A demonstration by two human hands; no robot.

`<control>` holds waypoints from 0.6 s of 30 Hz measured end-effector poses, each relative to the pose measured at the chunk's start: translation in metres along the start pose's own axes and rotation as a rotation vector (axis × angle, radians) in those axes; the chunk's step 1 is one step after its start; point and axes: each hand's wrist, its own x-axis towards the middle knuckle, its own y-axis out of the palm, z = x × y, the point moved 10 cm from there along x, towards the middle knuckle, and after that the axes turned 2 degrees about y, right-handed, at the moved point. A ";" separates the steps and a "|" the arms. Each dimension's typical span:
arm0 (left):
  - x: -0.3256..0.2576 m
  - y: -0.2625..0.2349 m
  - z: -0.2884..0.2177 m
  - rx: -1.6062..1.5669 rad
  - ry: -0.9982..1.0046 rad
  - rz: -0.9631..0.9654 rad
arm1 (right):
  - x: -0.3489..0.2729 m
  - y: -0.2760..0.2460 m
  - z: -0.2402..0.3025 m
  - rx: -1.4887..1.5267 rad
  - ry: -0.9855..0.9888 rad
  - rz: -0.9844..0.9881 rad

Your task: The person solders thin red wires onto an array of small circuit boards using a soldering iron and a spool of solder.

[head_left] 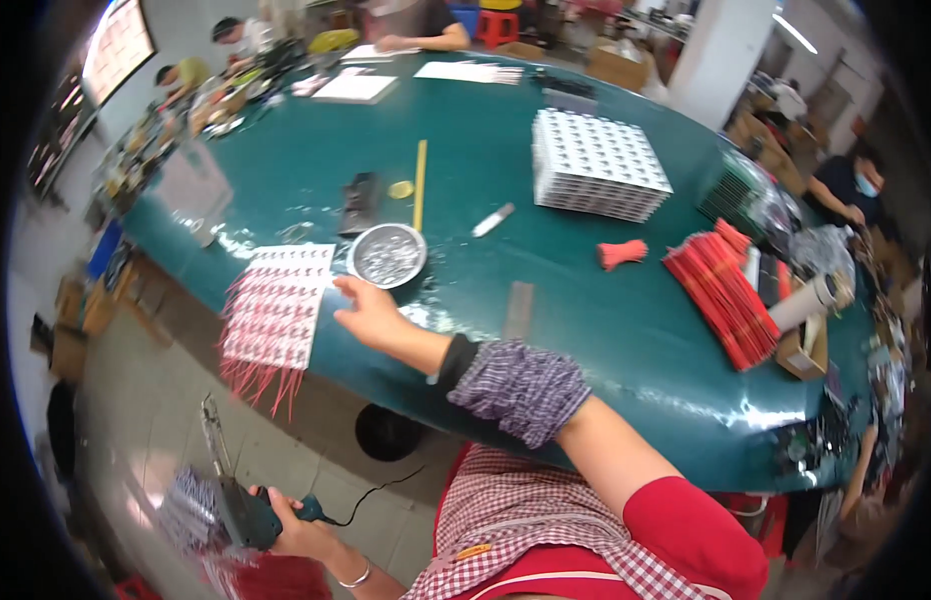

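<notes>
My left hand (301, 527), with a bracelet at the wrist, is low beside the table. Its fingers wrap round a dark teal corded tool (248, 515) with a long metal tip pointing up; its exact kind is unclear. Over the table's near edge, my right hand (371, 314) has its fingers apart and holds nothing I can see. It lies between a white sheet (278, 300) and a metal bowl (418, 262). Rows of dark printed marks and small parts cover the sheet, with thin red wires hanging off its left and lower edges. Small shiny pieces fill the bowl.
A stack of white printed sheets (601, 160) stands farther back. Red wire bundles (721, 300) lie at right, beside a carton (804, 352). A yellow strip (421, 185), a white tube (493, 220) and a black bin (388, 432) are nearby. Other people work around the room.
</notes>
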 end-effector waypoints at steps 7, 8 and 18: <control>-0.025 0.055 0.001 -0.089 -0.026 0.146 | -0.044 -0.326 0.052 -1.131 -0.441 -0.763; -0.030 0.064 -0.003 -0.076 -0.039 0.177 | -0.051 -0.358 0.046 -1.291 -0.380 -0.848; -0.060 0.102 -0.022 -0.108 -0.049 0.377 | -0.067 -0.411 0.035 -1.520 -0.232 -0.609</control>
